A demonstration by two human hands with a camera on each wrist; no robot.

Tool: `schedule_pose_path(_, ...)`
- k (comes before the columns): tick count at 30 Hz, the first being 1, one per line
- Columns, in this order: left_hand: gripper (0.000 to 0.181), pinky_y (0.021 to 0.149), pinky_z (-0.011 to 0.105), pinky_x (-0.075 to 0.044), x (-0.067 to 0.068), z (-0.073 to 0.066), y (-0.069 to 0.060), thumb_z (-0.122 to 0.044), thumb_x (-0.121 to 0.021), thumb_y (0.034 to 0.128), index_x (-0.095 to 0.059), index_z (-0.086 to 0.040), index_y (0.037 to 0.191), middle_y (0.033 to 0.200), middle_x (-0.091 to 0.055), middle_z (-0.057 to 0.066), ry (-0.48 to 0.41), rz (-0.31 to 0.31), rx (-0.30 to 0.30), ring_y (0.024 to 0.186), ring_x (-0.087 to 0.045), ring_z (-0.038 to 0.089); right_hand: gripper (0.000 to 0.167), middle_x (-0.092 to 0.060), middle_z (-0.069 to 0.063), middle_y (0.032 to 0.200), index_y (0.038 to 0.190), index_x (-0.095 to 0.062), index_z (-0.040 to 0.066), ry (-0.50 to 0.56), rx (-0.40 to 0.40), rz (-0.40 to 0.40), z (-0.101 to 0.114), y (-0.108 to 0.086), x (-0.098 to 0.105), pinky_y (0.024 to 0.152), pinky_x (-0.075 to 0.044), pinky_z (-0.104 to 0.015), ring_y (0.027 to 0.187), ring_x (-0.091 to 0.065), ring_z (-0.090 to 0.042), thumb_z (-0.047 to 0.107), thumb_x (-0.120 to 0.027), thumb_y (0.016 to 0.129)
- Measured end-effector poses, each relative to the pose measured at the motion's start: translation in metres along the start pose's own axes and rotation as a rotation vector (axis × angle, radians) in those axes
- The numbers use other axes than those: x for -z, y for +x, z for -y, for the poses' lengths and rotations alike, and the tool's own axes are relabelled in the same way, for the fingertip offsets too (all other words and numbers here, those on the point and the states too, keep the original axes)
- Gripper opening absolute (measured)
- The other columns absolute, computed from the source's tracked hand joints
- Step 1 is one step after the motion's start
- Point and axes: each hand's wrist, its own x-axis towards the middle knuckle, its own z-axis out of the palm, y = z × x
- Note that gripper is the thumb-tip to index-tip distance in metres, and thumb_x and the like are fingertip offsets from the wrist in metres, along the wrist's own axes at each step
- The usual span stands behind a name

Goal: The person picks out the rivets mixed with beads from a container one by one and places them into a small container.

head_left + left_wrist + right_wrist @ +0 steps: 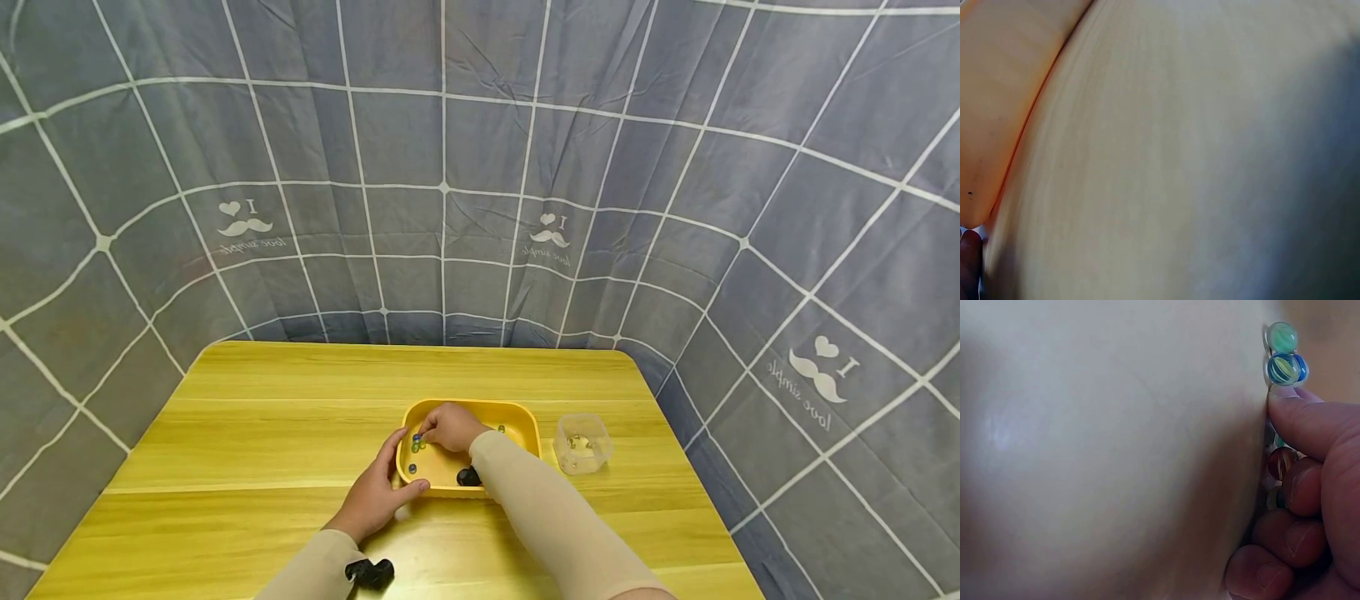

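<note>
A yellow tray (525,479) lies on the table with several glass marbles (416,447) at its left end and a lone greenish marble (502,428) near its back wall. My left hand (375,496) grips the tray's front left corner, the thumb over the front rim and fingers along the left side. Inside the tray, my right hand (452,427) has curled fingers, and thumb and forefinger pinch at a blue-striped marble (1284,369). Beside that one is a pale green marble (1283,337). A red-brown marble (1282,464) shows by the lower fingers, partly hidden.
Right of the tray stands a clear plastic box (582,444) with small marbles in it. The wooden table (300,417) extends around both containers. A grey checked curtain (480,217) surrounds the back and sides. Black wrist cameras (370,573) sit on both sleeves.
</note>
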Motion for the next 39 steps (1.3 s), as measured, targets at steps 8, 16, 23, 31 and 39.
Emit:
schedule_pose_path(8, 0.097, 0.118, 0.055, -0.042, 0.0001, 0.0011, 0.0012, -0.044, -0.083, 0.091, -0.023, -0.036, 0.167, 0.17, -0.038, 0.011, -0.018, 0.007, 0.019, 0.15, -0.047, 0.032, 0.008, -0.076, 0.014, 0.087, 0.095, -0.085, 0.022, 0.001, -0.009, -0.003, -0.0004, 0.0006, -0.0015, 0.071, -0.047, -0.018, 0.072, -0.057, -0.002, 0.022, -0.077, 0.097)
schedule_pose_path(16, 0.097, 0.117, 0.055, -0.043, -0.0005, 0.0018, 0.0019, -0.046, -0.082, 0.0917, -0.022, -0.033, 0.167, 0.17, -0.038, 0.014, -0.007, 0.002, 0.015, 0.15, -0.048, 0.034, 0.008, -0.076, 0.015, 0.086, 0.095, -0.085, 0.023, -0.011, -0.011, -0.003, 0.0, 0.0015, -0.0016, 0.07, -0.047, -0.017, 0.072, -0.057, -0.002, 0.023, -0.077, 0.097)
schedule_pose_path(23, 0.097, 0.118, 0.056, -0.042, -0.0003, 0.0034, 0.0023, -0.047, -0.082, 0.0909, -0.023, -0.035, 0.167, 0.17, -0.038, 0.012, -0.013, 0.002, 0.017, 0.151, -0.047, 0.033, 0.008, -0.076, 0.014, 0.086, 0.094, -0.085, 0.022, -0.002, -0.004, -0.009, -0.0011, 0.0022, -0.0026, 0.069, -0.047, -0.018, 0.071, -0.056, -0.002, 0.023, -0.077, 0.097)
schedule_pose_path(31, 0.097, 0.116, 0.056, -0.043, -0.0005, 0.0028, 0.0029, -0.046, -0.083, 0.0906, -0.023, -0.036, 0.167, 0.169, -0.039, 0.013, -0.016, -0.001, 0.02, 0.15, -0.048, 0.034, 0.008, -0.075, 0.015, 0.086, 0.095, -0.085, 0.023, -0.008, -0.007, -0.005, -0.0018, 0.0026, -0.0026, 0.068, -0.046, -0.018, 0.07, -0.056, -0.002, 0.023, -0.077, 0.097)
schedule_pose_path(39, 0.097, 0.116, 0.056, -0.044, -0.0012, 0.0035, 0.0031, -0.047, -0.082, 0.0905, -0.023, -0.036, 0.166, 0.169, -0.039, 0.012, -0.005, -0.005, 0.022, 0.149, -0.048, 0.034, 0.008, -0.075, 0.014, 0.085, 0.094, -0.084, 0.022, -0.006, -0.013, -0.001, -0.0001, 0.0008, -0.001, 0.069, -0.046, -0.018, 0.07, -0.056, -0.002, 0.023, -0.077, 0.097)
